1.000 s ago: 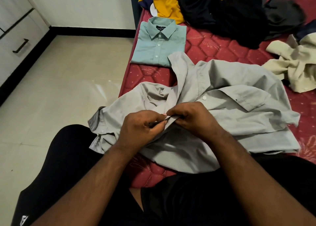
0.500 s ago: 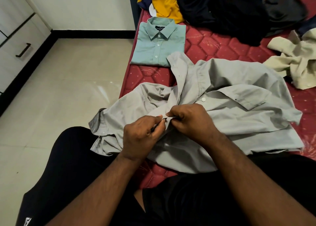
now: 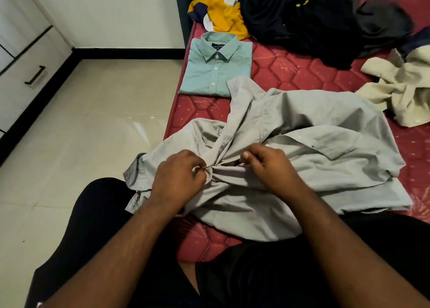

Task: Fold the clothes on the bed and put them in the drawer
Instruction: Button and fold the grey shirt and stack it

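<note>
A crumpled grey button shirt (image 3: 325, 144) lies spread over the near corner of the red mattress (image 3: 290, 74). My left hand (image 3: 179, 175) pinches a bunched fold of its front placket. A little to the right, my right hand (image 3: 267, 165) grips the same stretch of cloth with curled fingers, thumb up. Behind the grey shirt a green shirt (image 3: 216, 67) lies folded flat with its collar up. The drawer unit (image 3: 25, 74) with a black handle stands at the far left across the floor, shut.
A yellow and navy garment (image 3: 223, 16), a heap of black clothes (image 3: 314, 23) and a cream shirt (image 3: 404, 91) lie unfolded at the back and right of the bed. Pale tiled floor (image 3: 81, 133) stretches to the left. My black-clad legs fill the foreground.
My hands were together on the placket; now they have drawn apart, the right one shifting right, and the cloth between them is pulled taut.
</note>
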Available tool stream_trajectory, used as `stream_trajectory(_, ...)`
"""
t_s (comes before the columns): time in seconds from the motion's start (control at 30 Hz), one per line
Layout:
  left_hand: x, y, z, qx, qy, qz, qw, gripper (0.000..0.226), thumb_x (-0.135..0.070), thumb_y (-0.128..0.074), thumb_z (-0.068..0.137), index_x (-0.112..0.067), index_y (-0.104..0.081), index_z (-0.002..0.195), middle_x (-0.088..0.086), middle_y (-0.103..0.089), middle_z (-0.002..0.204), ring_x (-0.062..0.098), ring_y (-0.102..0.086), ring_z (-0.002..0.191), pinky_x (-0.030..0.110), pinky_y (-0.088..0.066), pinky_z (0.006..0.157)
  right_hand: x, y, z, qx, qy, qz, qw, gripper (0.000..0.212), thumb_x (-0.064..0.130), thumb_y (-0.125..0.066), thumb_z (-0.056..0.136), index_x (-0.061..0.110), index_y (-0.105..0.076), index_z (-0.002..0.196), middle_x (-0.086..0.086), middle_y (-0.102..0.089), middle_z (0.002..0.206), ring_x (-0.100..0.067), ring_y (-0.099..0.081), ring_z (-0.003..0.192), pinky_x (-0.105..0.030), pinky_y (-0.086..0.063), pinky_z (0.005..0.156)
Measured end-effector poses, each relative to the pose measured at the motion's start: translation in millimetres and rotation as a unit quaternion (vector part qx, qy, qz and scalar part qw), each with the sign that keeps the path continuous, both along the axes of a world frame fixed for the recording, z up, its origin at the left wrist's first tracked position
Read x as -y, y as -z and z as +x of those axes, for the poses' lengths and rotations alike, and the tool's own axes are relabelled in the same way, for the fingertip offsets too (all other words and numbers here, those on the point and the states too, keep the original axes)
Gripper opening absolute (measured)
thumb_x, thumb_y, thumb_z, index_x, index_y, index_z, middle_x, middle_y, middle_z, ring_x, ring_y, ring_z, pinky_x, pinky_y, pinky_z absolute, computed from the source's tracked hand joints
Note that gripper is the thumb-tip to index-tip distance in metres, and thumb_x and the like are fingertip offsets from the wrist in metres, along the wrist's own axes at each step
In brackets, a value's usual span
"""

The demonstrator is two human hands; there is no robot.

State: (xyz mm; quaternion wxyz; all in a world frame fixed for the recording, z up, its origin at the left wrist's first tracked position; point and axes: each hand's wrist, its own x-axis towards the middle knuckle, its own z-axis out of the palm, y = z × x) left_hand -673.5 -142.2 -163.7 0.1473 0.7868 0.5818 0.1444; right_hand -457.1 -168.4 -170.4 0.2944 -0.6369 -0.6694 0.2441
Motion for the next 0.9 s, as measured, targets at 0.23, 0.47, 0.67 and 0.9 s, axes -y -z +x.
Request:
stream_trajectory(0.23,-25.0,-18.1,66.3,0.041,-0.08,-0.089,0.992,0.027,-0.039,-0.064,0.084,-0.016,-0.07,0.096,0.006,-0.069,0.098,0.03,-0.064,0.097,0.03,-0.045,0.074,-12.4,17.4,-14.5,0.218,-0.111,-0.064,0.967,0.022,0.025,-0.054,0.076,0.022,-0.075,0.086,-0.003,-0.07,0.09,-0.031,-0.061,0.09,-0.034,-0.047,0.079)
stream_trajectory(0.47,-28.8,0.7,69.7,0.417,-0.278,-0.064,0.863,0.02,-0.01,-0.059,0.093,-0.018,-0.061,0.074,-0.001,-0.064,0.077,0.02,-0.06,0.077,0.03,-0.048,0.074,-5.5,19.0,-8.1,0.243,-0.069,0.133,0.958,0.029,0.035,-0.043,0.078,0.024,-0.07,0.076,0.003,-0.064,0.078,-0.025,-0.063,0.08,-0.037,-0.042,0.074)
stream_trajectory(0.67,-17.2,-6.5,68.3,0.387,-0.129,-0.055,0.911,0.012,-0.013,-0.063,0.091,-0.016,-0.074,0.095,-0.008,-0.073,0.093,0.005,-0.066,0.09,0.022,-0.05,0.085,0.2,-14.0,16.2,0.011,-0.025,0.263,0.964,0.009,0.006,-0.069,0.084,0.006,-0.076,0.09,-0.002,-0.073,0.084,-0.016,-0.068,0.079,-0.026,-0.052,0.072)
stream_trajectory(0.9,-1.4,-16.8,60.0,0.387,-0.015,-0.061,0.92,0.013,-0.016,-0.071,0.082,-0.029,-0.069,0.083,-0.013,-0.071,0.08,0.0,-0.065,0.078,0.015,-0.048,0.071,1.0,-13.9,11.5,-0.071,-0.05,0.263,0.961,0.008,-0.008,-0.073,0.075,0.0,-0.073,0.076,-0.007,-0.073,0.084,-0.013,-0.069,0.079,-0.027,-0.055,0.074)
